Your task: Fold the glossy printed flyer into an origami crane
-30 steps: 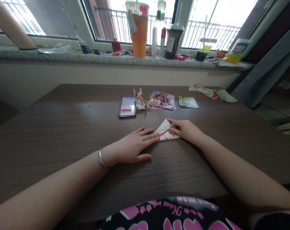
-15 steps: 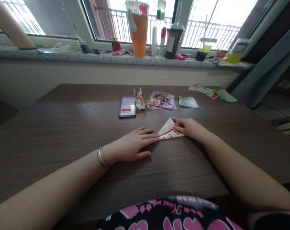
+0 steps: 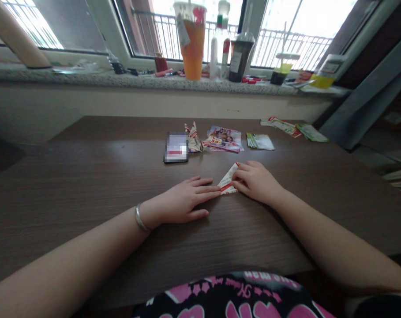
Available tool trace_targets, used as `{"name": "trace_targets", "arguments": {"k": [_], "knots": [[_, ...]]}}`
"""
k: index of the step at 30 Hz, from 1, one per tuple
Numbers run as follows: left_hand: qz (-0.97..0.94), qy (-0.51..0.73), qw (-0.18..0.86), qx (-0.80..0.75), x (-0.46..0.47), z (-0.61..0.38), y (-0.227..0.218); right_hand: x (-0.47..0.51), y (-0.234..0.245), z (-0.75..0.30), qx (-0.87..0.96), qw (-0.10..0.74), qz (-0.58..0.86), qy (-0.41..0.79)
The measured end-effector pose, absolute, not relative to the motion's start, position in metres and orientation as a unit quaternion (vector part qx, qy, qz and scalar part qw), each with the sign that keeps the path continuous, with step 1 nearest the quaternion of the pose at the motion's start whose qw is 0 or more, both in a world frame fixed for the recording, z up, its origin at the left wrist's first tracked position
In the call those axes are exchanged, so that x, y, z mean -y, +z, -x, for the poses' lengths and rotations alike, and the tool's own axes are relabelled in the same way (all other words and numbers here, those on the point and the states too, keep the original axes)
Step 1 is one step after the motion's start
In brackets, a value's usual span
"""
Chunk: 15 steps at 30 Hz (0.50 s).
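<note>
"As containers line the windowsill (image 3: 137,81) at the top of the frame, what can you see in them?"

"The tall cup (image 3: 191,42), top centre, holds orange liquid (image 3: 193,62) most of the way up. Right of it, the lidded cup (image 3: 240,55) has a straw and something dark inside. Towards the upper right, a small cup (image 3: 282,68) shows yellow-green above a dark layer, and a pale container (image 3: 327,70) has yellow in its lower part. I can't tell what the slim bottles (image 3: 216,51) contain."

"And the edges?"

"The tabletop (image 3: 71,185) has its back edge across the upper middle of the frame. Near that edge sit a phone (image 3: 176,148), a crumpled-looking paper piece (image 3: 195,142) just beside it, picture leaflets (image 3: 226,137) and a small stack (image 3: 260,141). Brown wood separates that row from the folded paper (image 3: 227,182), which lies right of centre, well apart from the front edge. A broad stretch of wood also shows on the left."

"How are the hands set?"

"The left hand (image 3: 183,201) reaches in from the lower left, palm down, fingers stretched and thumb held apart; its fingertips touch the paper's left corner without gripping. The right hand (image 3: 255,182) comes from the lower right, fingers bent and bunched over the paper's right part, hiding it. Whether they pinch the paper or only press it, I can't tell."

"Anything on the wrist?"

"A silver bracelet (image 3: 140,217), on the left one."
</note>
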State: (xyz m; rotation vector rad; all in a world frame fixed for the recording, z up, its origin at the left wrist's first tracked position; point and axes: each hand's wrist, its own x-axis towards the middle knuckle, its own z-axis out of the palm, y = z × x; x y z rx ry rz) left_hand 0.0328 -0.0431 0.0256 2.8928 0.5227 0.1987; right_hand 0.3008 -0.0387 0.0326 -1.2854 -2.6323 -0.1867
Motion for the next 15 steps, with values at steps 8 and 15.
{"name": "trace_targets", "arguments": {"k": [8, 15], "knots": [[-0.978, 0.075, 0.085, -0.174, 0.042, -0.036, 0.027, 0.048, 0.029, -0.285, 0.907, 0.107, 0.400, -0.083], [-0.977, 0.091, 0.081, -0.173, 0.043, -0.038, 0.027, 0.040, 0.020, -0.285, 0.894, 0.127, 0.429, 0.004]]}}
